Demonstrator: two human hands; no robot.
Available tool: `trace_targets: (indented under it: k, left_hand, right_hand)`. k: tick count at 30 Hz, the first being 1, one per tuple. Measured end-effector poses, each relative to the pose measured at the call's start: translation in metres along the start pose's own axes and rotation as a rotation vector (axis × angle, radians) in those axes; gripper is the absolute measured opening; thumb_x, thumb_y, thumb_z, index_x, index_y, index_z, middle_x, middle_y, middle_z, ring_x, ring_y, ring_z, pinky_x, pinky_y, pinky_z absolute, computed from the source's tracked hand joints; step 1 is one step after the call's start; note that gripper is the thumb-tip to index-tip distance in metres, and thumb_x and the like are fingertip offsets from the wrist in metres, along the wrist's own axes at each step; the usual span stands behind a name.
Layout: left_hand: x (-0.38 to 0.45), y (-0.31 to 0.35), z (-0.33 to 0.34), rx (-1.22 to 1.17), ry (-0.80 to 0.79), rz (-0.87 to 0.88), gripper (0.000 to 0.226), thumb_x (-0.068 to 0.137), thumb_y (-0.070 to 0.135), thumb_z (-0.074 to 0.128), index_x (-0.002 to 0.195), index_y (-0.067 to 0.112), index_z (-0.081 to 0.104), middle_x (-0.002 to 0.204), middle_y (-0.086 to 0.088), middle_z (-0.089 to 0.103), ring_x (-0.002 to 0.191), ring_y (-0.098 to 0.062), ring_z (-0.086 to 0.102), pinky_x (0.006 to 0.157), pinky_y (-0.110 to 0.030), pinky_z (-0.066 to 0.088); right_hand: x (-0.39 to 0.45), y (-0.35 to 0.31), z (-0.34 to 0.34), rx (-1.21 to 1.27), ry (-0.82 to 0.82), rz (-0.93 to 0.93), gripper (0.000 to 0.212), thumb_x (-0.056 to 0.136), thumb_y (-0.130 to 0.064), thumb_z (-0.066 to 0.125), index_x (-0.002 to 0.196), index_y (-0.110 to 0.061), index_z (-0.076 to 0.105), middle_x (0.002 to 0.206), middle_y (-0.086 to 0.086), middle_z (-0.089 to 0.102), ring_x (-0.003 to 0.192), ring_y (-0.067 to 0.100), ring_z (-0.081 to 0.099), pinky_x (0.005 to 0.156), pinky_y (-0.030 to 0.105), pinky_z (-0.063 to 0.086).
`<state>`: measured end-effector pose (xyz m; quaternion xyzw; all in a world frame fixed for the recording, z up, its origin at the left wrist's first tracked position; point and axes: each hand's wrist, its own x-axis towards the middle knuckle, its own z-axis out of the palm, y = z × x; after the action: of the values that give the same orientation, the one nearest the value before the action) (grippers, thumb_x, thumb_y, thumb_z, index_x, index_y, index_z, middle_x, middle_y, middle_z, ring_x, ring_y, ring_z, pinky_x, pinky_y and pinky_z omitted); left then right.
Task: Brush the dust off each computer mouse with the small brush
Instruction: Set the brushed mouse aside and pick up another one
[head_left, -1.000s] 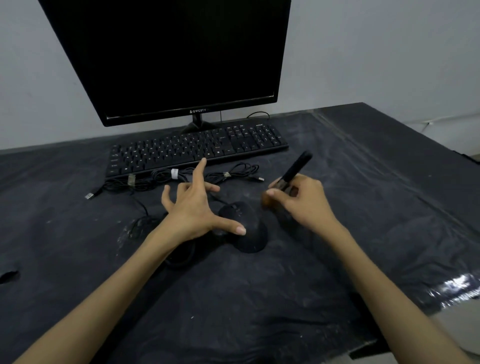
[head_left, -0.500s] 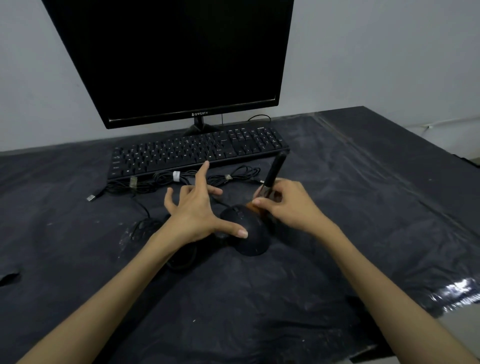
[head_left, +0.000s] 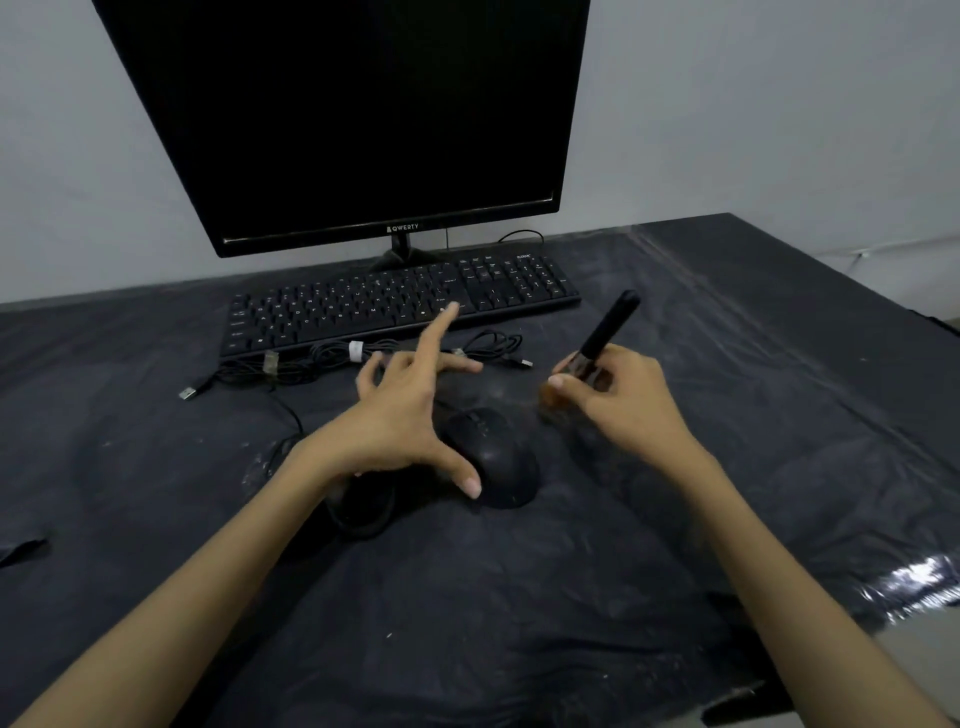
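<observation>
Two mice lie on your tabletop (head_left: 519, 597). One mouse (head_left: 496, 457) sits at the centre, and your left hand (head_left: 395, 421), fingers spread wide, touches its left side with the thumb. The second mouse (head_left: 363, 501) lies at 8 o'clock of the first, partly under your left wrist. At 2 o'clock of the central mouse, your right hand (head_left: 618, 395) pinches one brush (head_left: 605, 332), bristles blurred, just off the mouse. One keyboard (head_left: 363, 306), one monitor (head_left: 353, 119) and bundled cables (head_left: 311, 358) lie at 12 o'clock.
</observation>
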<state>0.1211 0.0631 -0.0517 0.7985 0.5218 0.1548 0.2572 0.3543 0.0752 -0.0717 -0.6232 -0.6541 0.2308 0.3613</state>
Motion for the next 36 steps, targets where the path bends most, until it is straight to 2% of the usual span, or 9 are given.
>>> trace_targets:
  k: [7,9,13,15,19,22,28,33,36]
  left_hand:
    - [0.032,0.013,0.002,0.11,-0.356,0.156,0.142,0.054,0.037,0.091,0.147,0.042,-0.016,0.127,0.027,0.058,0.144,0.001,0.015,0.11,-0.037,-0.015]
    - [0.038,0.009,0.0,0.091,-0.329,0.145,0.14,0.054,0.04,0.091,0.147,0.041,-0.013,0.118,0.029,0.063,0.141,0.002,0.022,0.108,-0.037,-0.015]
    - [0.044,-0.002,-0.003,0.061,-0.21,0.126,0.139,0.05,0.047,0.091,0.146,0.043,-0.01,0.111,0.03,0.065,0.139,-0.003,0.031,0.11,-0.036,-0.013]
    - [0.044,-0.005,0.0,0.058,-0.167,0.128,0.14,0.049,0.05,0.09,0.145,0.044,-0.011,0.111,0.029,0.066,0.139,-0.004,0.032,0.112,-0.039,-0.012]
    - [0.041,-0.009,0.004,0.065,-0.126,0.133,0.14,0.049,0.053,0.089,0.145,0.043,-0.013,0.117,0.028,0.064,0.14,-0.002,0.028,0.113,-0.04,-0.011]
    - [0.033,-0.014,-0.004,0.108,-0.134,0.121,0.143,0.048,0.049,0.091,0.145,0.044,-0.014,0.134,0.027,0.053,0.143,-0.004,0.017,0.112,-0.043,-0.016]
    - [0.028,-0.031,-0.028,0.094,-0.109,0.051,0.132,0.054,0.039,0.091,0.143,0.05,-0.005,0.123,0.036,0.055,0.144,-0.005,0.02,0.113,-0.043,-0.012]
    - [0.039,-0.025,-0.021,0.098,-0.179,0.087,0.132,0.052,0.042,0.091,0.144,0.049,-0.004,0.123,0.035,0.057,0.142,0.001,0.021,0.114,-0.046,-0.008]
    - [0.041,-0.025,-0.019,0.087,-0.194,0.075,0.131,0.053,0.042,0.091,0.145,0.048,-0.003,0.122,0.034,0.058,0.143,0.0,0.02,0.113,-0.043,-0.008]
  right_hand:
    - [-0.011,0.006,-0.001,0.343,-0.034,0.12,0.008,0.077,-0.024,0.077,0.083,-0.019,0.075,0.08,0.0,0.075,0.077,0.014,0.07,0.066,0.025,0.054]
    - [-0.013,0.006,-0.003,0.397,0.016,0.138,0.008,0.076,-0.023,0.078,0.083,-0.019,0.075,0.079,0.0,0.074,0.071,0.009,0.067,0.057,0.013,0.045]
    - [-0.016,0.001,-0.009,0.478,0.196,0.104,0.006,0.075,-0.022,0.079,0.078,-0.021,0.074,0.075,-0.005,0.074,0.071,0.003,0.066,0.061,0.017,0.044]
    - [-0.023,-0.008,-0.001,0.54,0.167,0.02,0.007,0.075,-0.013,0.079,0.078,-0.016,0.073,0.07,-0.008,0.073,0.067,-0.002,0.064,0.062,0.013,0.046]
    - [-0.039,-0.001,0.019,0.196,-0.097,-0.048,0.008,0.076,-0.019,0.079,0.081,-0.017,0.073,0.078,-0.006,0.072,0.075,0.004,0.068,0.073,0.022,0.053]
    - [-0.031,0.01,0.003,-0.037,0.091,0.038,0.007,0.075,-0.027,0.076,0.078,-0.023,0.07,0.076,-0.006,0.07,0.076,0.012,0.068,0.074,0.035,0.056]
    - [-0.037,-0.016,-0.002,0.266,0.077,-0.055,0.007,0.076,-0.019,0.078,0.075,-0.02,0.072,0.069,-0.01,0.069,0.066,-0.004,0.061,0.062,0.006,0.042]
    - [-0.04,-0.019,0.021,0.313,-0.132,-0.037,0.008,0.075,-0.017,0.079,0.078,-0.019,0.072,0.076,-0.003,0.072,0.073,0.004,0.065,0.068,0.016,0.048]
    - [-0.034,0.0,0.01,0.069,0.015,0.07,0.007,0.075,-0.019,0.075,0.073,-0.019,0.068,0.072,-0.004,0.069,0.07,0.011,0.065,0.069,0.031,0.053]
